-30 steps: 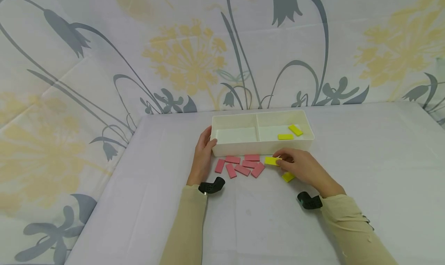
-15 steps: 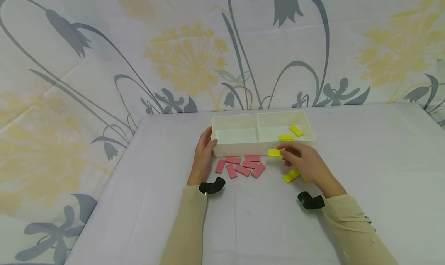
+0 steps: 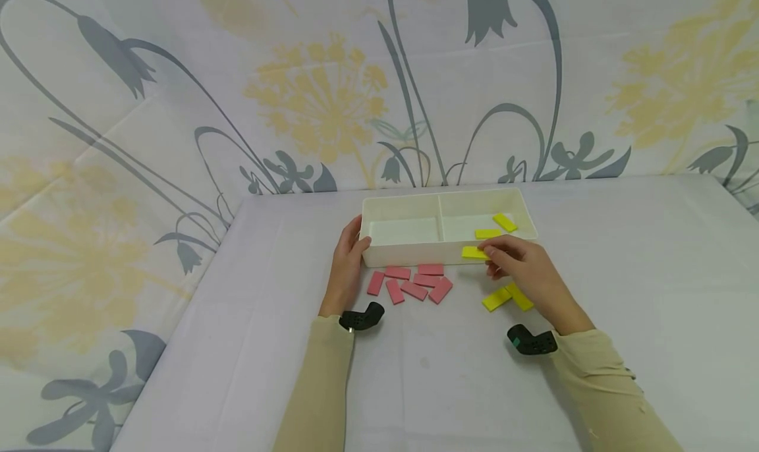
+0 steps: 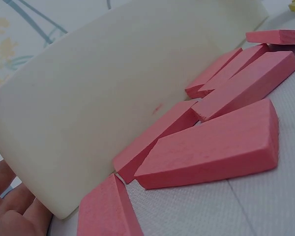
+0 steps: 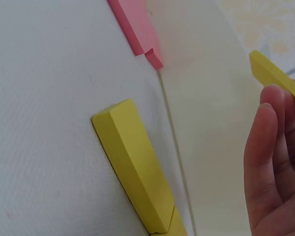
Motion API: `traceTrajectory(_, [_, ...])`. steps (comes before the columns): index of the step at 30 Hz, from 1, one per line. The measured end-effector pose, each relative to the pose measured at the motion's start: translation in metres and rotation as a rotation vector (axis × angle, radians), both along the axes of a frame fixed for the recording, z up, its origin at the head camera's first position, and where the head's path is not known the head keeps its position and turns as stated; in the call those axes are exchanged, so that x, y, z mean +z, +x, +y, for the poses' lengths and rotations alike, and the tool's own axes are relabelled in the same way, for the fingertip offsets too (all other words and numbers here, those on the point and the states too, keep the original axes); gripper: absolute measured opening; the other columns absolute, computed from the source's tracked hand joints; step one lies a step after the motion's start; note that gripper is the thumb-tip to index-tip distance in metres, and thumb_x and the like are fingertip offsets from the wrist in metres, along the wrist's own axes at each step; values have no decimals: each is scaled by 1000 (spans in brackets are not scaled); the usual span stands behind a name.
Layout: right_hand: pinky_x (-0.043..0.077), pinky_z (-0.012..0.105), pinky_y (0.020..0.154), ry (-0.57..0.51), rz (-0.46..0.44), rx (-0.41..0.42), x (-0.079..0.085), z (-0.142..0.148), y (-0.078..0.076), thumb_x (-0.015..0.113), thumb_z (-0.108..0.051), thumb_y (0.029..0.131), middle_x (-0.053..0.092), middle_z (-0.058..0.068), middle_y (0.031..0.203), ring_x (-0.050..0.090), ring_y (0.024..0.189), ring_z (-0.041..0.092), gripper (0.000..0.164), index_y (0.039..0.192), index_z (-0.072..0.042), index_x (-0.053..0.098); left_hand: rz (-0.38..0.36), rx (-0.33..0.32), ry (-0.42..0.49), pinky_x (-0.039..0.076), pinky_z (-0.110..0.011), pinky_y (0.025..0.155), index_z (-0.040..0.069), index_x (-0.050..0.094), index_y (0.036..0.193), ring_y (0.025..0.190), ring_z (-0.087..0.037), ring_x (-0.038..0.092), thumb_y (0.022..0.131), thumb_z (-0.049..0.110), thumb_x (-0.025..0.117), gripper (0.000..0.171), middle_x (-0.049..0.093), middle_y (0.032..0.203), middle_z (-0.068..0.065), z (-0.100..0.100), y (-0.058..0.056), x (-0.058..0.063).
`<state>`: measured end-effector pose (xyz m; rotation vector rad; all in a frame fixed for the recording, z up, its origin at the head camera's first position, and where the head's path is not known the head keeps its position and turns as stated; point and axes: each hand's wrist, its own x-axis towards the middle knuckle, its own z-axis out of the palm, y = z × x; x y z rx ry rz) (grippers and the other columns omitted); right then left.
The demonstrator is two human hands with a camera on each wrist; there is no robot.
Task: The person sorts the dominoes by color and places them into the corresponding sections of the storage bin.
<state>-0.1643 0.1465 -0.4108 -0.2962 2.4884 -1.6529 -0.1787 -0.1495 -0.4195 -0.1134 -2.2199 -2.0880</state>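
A white two-compartment box (image 3: pixel 409 254) stands on the table. My left hand (image 3: pixel 344 271) grips its left end, thumb at the front corner. My right hand (image 3: pixel 530 281) pinches a flat yellow block (image 3: pixel 473 252) between thumb and fingers, raised in front of the box's right half; in the right wrist view this held block (image 5: pixel 273 73) is up beside the box's wall. Two yellow blocks (image 3: pixel 487 234) lie in the right compartment, and the left one holds nothing. Two more yellow blocks (image 3: pixel 497 299) lie on the table below my right hand. Several pink blocks (image 3: pixel 414 290) are scattered before the box.
The white-covered table (image 3: pixel 427 373) extends around the box on both sides and toward me. Behind it hangs a flower-patterned cloth (image 3: pixel 332 96), close to the box's back. In the left wrist view, some pink blocks (image 4: pixel 216 147) lie against or near the box's front wall.
My right hand has lifted the yellow block from the table and carried it up and slightly right toward the box's rim. Two yellow blocks below are now uncovered. My left hand has stayed put.
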Motion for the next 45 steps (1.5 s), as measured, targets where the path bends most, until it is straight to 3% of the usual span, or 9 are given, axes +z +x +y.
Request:
traceTrajectory(9, [49, 24, 67, -68, 90, -80, 1, -1, 1, 48, -37, 90, 58, 18, 92, 56, 79, 32, 38, 112, -6, 55, -4, 0, 19, 24, -36, 103, 9, 28, 139, 131, -23, 23, 93, 13, 41, 47, 27, 143, -7, -1, -2, -3])
traceTrajectory(17, [49, 26, 65, -40, 172, -161, -1, 1, 1, 48, -34, 91, 60, 13, 89, 57, 75, 29, 34, 112, -8, 56, -11, 34, 17, 27, -31, 101, 22, 34, 136, 128, -10, 27, 93, 19, 43, 44, 32, 139, 9, -5, -13, -22])
traceTrajectory(20, [49, 28, 65, -20, 179, -182, -2, 1, 1, 48, -35, 91, 60, 12, 89, 57, 75, 29, 34, 112, -9, 56, -8, 33, 4, 27, -32, 101, 19, 32, 137, 129, -14, 27, 94, 18, 42, 45, 31, 141, 5, -4, -12, -21])
traceTrajectory(26, [48, 29, 64, 4, 184, -224, 2, 2, 3, 49, -35, 91, 61, 11, 88, 57, 73, 28, 34, 113, -10, 56, -3, 3, 14, 25, -36, 102, 9, 28, 139, 131, -24, 23, 94, 13, 40, 47, 26, 144, -7, -1, -4, -5])
traceTrajectory(29, [47, 29, 64, 8, 169, -237, 3, 2, 2, 49, -35, 90, 61, 10, 87, 57, 73, 28, 34, 113, -10, 55, 1, -1, 4, 25, -35, 102, 9, 28, 139, 131, -24, 23, 94, 13, 40, 47, 26, 144, -7, 0, -1, 0])
traceTrajectory(33, [48, 29, 62, 31, 177, -259, -8, 2, -3, 49, -41, 89, 62, 7, 87, 58, 73, 26, 36, 113, -15, 55, 1, 0, 2, 25, -35, 103, 8, 28, 139, 131, -24, 23, 93, 14, 41, 48, 26, 144, -7, 0, 0, 1])
traceTrajectory(40, [48, 27, 59, 110, 232, -286, -50, 10, -26, 46, -56, 84, 61, -6, 88, 58, 69, 12, 40, 116, -33, 52, -2, 5, 1, 25, -35, 103, 8, 28, 139, 131, -23, 23, 93, 14, 41, 48, 27, 143, -6, 0, -1, -1])
traceTrajectory(45, [47, 29, 60, 75, 218, -238, -47, 10, -25, 47, -51, 86, 62, 0, 92, 58, 70, 17, 42, 122, -30, 49, 2, 7, 0, 25, -36, 103, 8, 28, 138, 131, -23, 24, 93, 13, 41, 47, 27, 143, -6, 0, -1, 0])
